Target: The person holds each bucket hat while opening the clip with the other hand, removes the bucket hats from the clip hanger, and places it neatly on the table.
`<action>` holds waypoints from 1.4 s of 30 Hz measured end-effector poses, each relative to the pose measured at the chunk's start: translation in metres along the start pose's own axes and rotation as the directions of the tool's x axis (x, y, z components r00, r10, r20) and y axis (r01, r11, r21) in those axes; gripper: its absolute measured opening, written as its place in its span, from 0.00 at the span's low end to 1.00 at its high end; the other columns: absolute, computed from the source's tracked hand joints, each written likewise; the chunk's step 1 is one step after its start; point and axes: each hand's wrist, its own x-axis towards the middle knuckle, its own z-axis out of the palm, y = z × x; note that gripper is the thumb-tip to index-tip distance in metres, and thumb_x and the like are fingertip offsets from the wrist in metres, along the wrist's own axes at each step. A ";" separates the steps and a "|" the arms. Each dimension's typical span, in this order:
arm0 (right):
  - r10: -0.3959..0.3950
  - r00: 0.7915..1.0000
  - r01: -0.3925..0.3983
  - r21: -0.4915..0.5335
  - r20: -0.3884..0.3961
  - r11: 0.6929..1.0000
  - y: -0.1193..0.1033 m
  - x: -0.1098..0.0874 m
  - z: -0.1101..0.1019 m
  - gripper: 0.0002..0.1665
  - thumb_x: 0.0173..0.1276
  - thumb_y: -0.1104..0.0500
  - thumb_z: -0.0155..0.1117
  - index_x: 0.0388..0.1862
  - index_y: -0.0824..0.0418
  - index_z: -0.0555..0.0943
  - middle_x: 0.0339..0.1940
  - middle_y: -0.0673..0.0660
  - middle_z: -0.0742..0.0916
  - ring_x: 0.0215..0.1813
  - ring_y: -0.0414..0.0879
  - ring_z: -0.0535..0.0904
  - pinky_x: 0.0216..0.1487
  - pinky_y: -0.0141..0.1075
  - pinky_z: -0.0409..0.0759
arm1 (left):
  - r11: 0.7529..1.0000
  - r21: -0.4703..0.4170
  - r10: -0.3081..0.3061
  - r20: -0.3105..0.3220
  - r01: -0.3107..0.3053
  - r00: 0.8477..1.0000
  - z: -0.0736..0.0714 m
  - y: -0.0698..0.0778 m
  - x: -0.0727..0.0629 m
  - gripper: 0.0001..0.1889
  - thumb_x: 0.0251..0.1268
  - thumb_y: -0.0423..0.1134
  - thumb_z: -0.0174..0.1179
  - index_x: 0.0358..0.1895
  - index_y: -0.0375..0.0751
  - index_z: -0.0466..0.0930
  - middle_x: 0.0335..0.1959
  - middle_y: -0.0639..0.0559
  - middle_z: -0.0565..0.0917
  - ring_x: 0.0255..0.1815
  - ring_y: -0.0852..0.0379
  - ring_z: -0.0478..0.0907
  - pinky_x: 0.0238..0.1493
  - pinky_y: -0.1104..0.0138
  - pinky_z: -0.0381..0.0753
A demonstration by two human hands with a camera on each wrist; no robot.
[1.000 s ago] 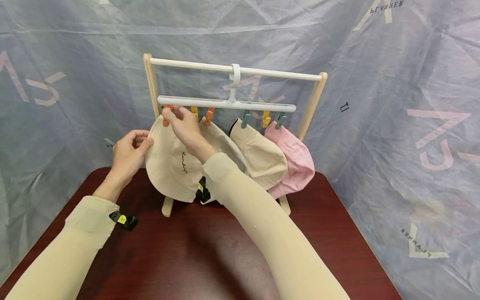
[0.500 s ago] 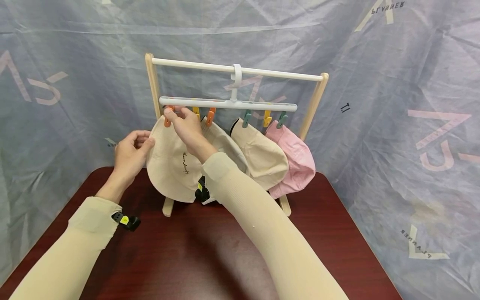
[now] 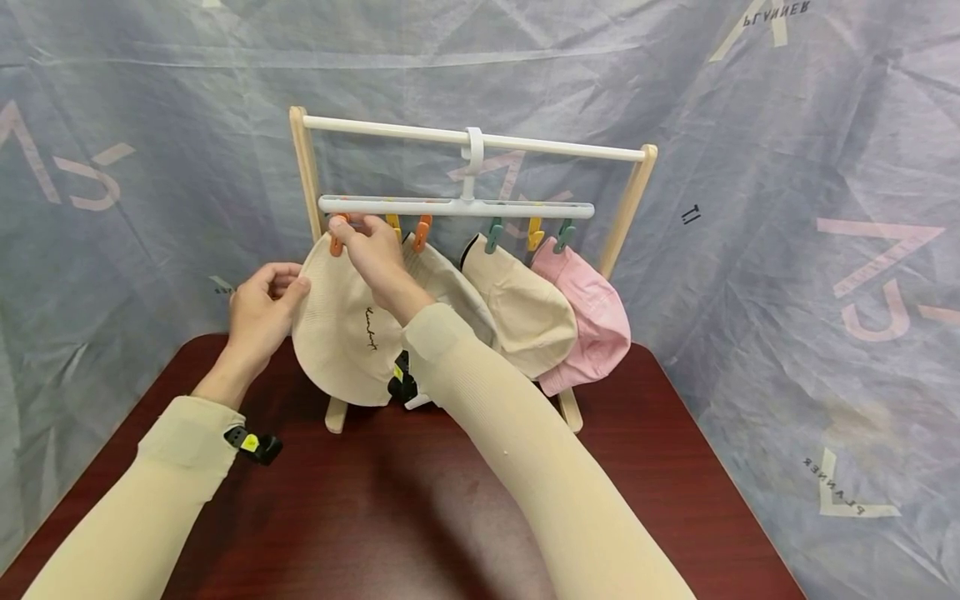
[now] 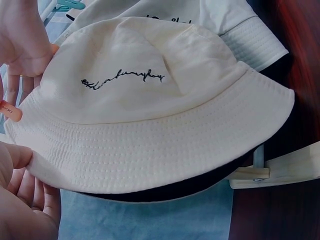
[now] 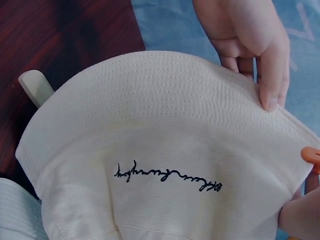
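A cream bucket hat point(image 3: 348, 333) with dark script embroidery hangs at the left end of a white clip hanger point(image 3: 457, 206). My left hand point(image 3: 262, 312) pinches the hat's brim at its left edge, thumb in front; the left wrist view shows this grip close up. Higher up, my right hand point(image 3: 375, 258) pinches an orange clip point(image 3: 337, 242) above the hat's brim. In the right wrist view the orange clip point(image 5: 311, 154) sits over the brim's corner. Parts of the right fingers are hidden behind the hat and clip.
A grey-white hat point(image 3: 453, 292), another cream hat point(image 3: 517, 308) and a pink hat point(image 3: 588, 321) hang to the right from clips. The hanger hooks on a wooden rack's white rail point(image 3: 555, 148). The rack stands on a dark red table point(image 3: 315, 517) before a grey cloth backdrop point(image 3: 750, 208).
The hanger bar has tipped slightly, its left end lower and its right end higher, lifting the pink hat a little. Both hands keep their grips, nearly still.
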 end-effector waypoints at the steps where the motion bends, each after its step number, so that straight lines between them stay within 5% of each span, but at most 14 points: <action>1: 0.000 1.000 0.000 0.004 -0.002 1.000 0.000 0.000 0.000 0.16 0.81 0.45 0.65 0.58 0.50 0.86 0.55 0.46 0.87 0.55 0.39 0.82 0.57 0.38 0.81 | 1.000 -0.003 -0.001 -0.002 0.001 1.000 0.000 0.000 0.000 0.22 0.80 0.54 0.59 0.64 0.42 0.82 0.51 0.49 0.84 0.46 0.66 0.77 0.42 0.77 0.76; 25: 0.021 0.994 -0.019 0.013 -0.111 1.000 -0.001 0.002 0.006 0.09 0.80 0.50 0.66 0.48 0.52 0.88 0.39 0.43 0.88 0.45 0.36 0.82 0.49 0.31 0.80 | 1.000 -0.016 0.004 0.012 -0.003 1.000 0.002 0.000 -0.003 0.22 0.81 0.53 0.59 0.63 0.40 0.82 0.49 0.50 0.81 0.46 0.63 0.75 0.46 0.72 0.74; 42: 0.020 0.985 -0.028 -0.042 -0.173 0.999 0.000 0.004 0.008 0.08 0.78 0.53 0.68 0.44 0.54 0.90 0.37 0.43 0.90 0.44 0.35 0.81 0.45 0.28 0.78 | 1.000 -0.021 0.012 0.019 -0.011 1.000 0.002 0.000 -0.005 0.21 0.81 0.51 0.60 0.62 0.40 0.83 0.48 0.51 0.80 0.46 0.62 0.74 0.45 0.73 0.73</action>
